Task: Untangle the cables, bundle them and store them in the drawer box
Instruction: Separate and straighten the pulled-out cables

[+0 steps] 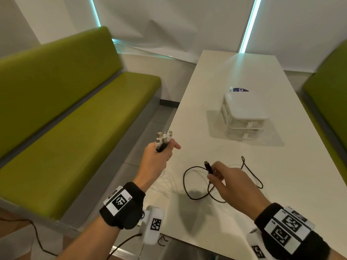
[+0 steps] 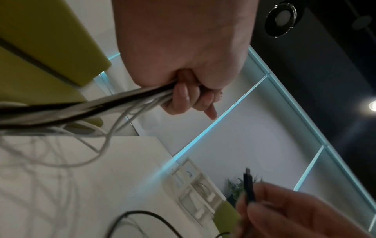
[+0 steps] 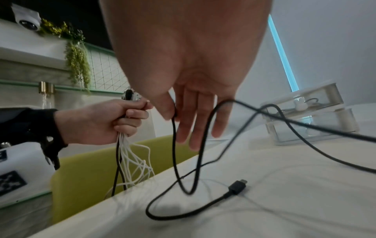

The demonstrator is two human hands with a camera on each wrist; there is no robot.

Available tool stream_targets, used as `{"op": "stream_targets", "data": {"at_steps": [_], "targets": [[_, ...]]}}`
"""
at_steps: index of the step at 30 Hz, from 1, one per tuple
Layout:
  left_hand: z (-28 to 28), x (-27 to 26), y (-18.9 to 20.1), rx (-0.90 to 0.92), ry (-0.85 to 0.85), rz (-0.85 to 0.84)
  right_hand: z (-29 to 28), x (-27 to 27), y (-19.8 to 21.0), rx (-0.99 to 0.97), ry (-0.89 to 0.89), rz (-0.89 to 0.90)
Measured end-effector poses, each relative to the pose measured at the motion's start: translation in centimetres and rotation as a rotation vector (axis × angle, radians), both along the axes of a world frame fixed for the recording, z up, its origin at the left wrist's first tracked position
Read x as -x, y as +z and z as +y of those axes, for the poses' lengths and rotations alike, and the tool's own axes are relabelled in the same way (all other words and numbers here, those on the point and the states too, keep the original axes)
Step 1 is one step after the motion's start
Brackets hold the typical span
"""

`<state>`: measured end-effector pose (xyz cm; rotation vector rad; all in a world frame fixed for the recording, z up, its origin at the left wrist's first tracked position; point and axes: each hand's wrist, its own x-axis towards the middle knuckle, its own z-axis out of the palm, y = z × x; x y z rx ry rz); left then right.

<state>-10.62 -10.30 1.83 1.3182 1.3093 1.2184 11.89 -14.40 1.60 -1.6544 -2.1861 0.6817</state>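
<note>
Cables (image 1: 163, 140): your left hand (image 1: 156, 156) fists bunch of white and black ones, plugs up, beside table (image 1: 281, 184) edge. Your right hand (image 1: 232, 182) pinches black cable (image 1: 195, 197) plug end, other fingers loose; cable loops on table. Drawer box (image 1: 243, 114) stands farther back, drawers closed.

Light: soft, even, plus cyan glowing wall strips (image 1: 250, 25) | Shadows: faint grey beneath the translucent plastic drawer box (image 1: 244, 117) on the glossy white table (image 1: 281, 184) | Quality: motion blur in wrist views; wide-angle bending at edges
</note>
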Motion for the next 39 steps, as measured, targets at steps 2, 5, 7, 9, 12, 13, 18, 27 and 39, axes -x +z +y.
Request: {"op": "stream_targets", "data": {"at_steps": [2,5,7,9,12,13,18,27,39], "targets": [[-0.3,-1.1,0.1,-0.019,-0.004,0.003,-0.1,0.0,0.3,-0.064,-0.023,0.137],[-1.2,-3.2,0.3,-0.03,-0.036,-0.011,-0.5,0.7,0.9,-0.101,-0.036,0.34],[-2.0,-4.7,0.6,0.011,-0.054,-0.055,-0.6,1.3,1.3,-0.15,-0.032,0.416],[-2.8,-5.8,0.7,0.07,-0.033,-0.125,-0.7,1.8,1.7,-0.171,-0.023,0.451],[-3.4,-6.6,0.8,0.122,-0.02,-0.216,-0.8,2.6,2.0,-0.138,-0.019,0.516],[-3.5,-6.7,1.0,0.133,-0.032,-0.226,-0.9,2.7,2.0,-0.118,-0.021,0.544],[-3.7,-6.7,1.0,0.056,-0.128,-0.209,-1.0,2.8,2.1,-0.053,-0.039,0.61],[-3.8,-6.2,1.0,0.063,-0.143,-0.185,-1.2,3.0,1.4,-0.034,0.065,0.535],[-1.3,-1.8,2.0,-0.063,-0.013,-0.192,1.0,-0.8,-0.1,-0.169,-0.053,0.009]]}}
